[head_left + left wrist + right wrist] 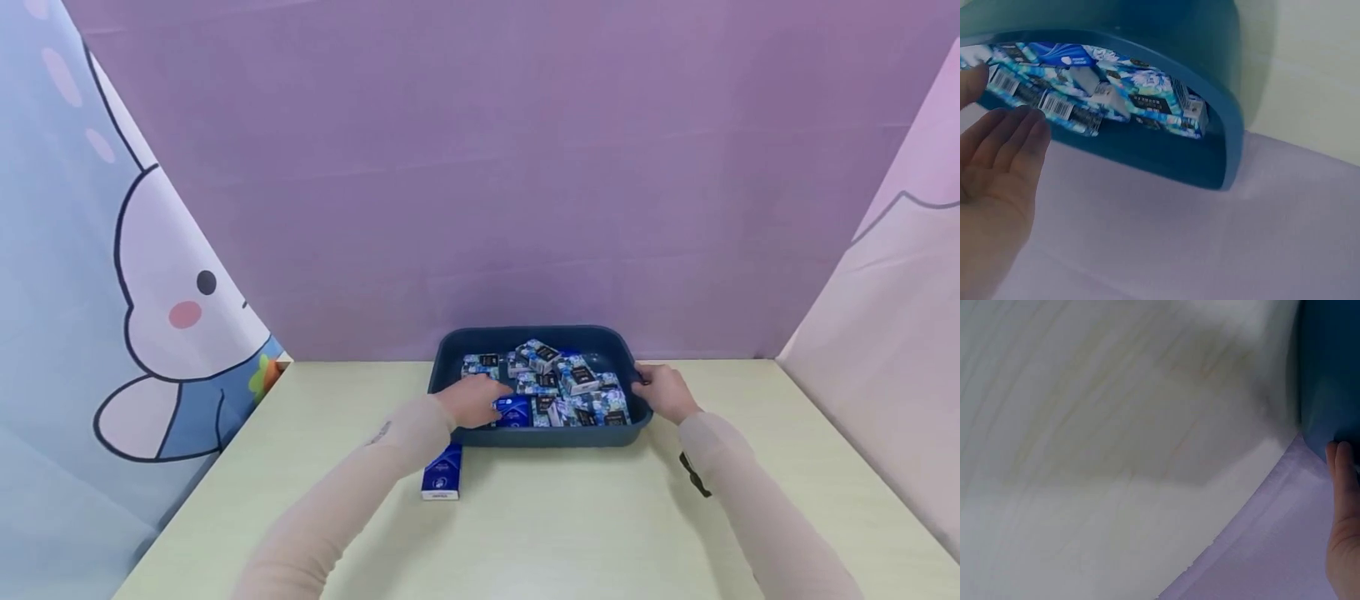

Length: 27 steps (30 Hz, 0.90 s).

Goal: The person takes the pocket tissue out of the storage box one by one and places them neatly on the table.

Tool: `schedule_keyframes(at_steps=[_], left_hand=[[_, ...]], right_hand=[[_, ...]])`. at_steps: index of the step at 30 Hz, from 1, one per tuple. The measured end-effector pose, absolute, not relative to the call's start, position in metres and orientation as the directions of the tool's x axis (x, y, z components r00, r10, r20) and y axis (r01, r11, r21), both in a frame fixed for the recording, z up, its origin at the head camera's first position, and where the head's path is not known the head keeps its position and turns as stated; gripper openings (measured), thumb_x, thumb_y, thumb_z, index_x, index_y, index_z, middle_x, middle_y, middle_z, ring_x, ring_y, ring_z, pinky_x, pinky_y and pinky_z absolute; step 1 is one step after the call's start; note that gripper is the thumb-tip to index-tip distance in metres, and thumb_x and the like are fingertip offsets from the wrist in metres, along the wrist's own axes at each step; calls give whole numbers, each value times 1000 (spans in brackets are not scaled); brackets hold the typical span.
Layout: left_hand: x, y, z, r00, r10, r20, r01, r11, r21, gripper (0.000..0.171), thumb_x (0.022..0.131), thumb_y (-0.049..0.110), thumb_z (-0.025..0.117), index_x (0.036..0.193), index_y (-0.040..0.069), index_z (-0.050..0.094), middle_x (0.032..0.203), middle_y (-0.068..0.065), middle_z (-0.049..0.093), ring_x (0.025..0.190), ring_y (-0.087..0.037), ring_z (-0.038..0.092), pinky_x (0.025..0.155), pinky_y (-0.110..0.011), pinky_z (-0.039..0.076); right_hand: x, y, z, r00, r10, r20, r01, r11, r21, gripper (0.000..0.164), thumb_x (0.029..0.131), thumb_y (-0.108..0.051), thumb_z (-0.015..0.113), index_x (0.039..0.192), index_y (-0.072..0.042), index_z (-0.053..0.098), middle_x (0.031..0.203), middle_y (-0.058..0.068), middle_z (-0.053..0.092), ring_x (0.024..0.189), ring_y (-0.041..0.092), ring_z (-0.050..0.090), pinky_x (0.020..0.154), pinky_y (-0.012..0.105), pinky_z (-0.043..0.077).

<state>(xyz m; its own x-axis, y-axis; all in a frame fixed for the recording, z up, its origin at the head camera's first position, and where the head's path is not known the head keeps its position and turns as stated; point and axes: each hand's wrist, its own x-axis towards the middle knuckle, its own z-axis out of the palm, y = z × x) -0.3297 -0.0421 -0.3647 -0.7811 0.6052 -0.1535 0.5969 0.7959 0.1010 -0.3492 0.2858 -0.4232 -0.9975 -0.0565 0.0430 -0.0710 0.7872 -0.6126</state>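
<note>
A dark teal plastic bin [555, 437] holds several small boxes with blue floral print [576, 375] and a plain dark-blue box [514, 412]. My left hand [472, 400] reaches over the bin's left front part, fingertips beside the dark-blue box. In the left wrist view that hand [1000, 150] has its thumb apart from its extended fingers, with no box seen between them. My right hand [666, 392] grips the right rim of the bin. In the right wrist view the fingers [1342, 465] lie along the bin's outer wall; the thumb is hidden there.
Another dark-blue box [441, 473] lies on the pale table [555, 525], in front of the bin's left corner and partly under my left forearm. A purple cloth [525, 183] hangs right behind the bin. Printed cloths [172, 333] close off the sides.
</note>
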Motion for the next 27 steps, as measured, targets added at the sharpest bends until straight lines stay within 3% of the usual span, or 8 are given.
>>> schedule_keyframes(at_steps=[8,14,19,27], left_hand=[[-347,-25,-381,-795,564,-222,556,825,103,57,83,22,68,135,13,46,131,-5,54,116,-22,53,95,-35,46],[-353,-18,-392,-810,526,-257,523,848,87,64,82,22,69,139,16,40,135,-4,50,120,-21,50,96,-34,45],[-358,-15,-397,-810,528,-255,523,847,93,65,82,19,69,140,15,39,136,-4,49,122,-21,48,99,-35,43],[-364,-17,-404,-819,513,-257,511,856,81,62,84,14,65,140,17,39,137,-3,48,122,-20,49,100,-35,41]], right_hand=[[-348,288,-416,-985,-156,75,-168,764,-623,48,89,-7,54,128,17,39,123,35,48,111,45,52,86,47,49],[-344,291,-408,-984,-176,28,-154,762,-629,49,87,-7,56,128,15,41,118,35,52,107,43,55,85,47,49],[-340,295,-400,-982,-187,-35,-119,748,-653,45,87,-6,56,124,19,45,118,35,52,101,39,60,81,43,52],[-342,294,-403,-981,-194,-24,-127,727,-674,41,86,-3,56,119,21,48,113,35,56,97,38,62,78,41,54]])
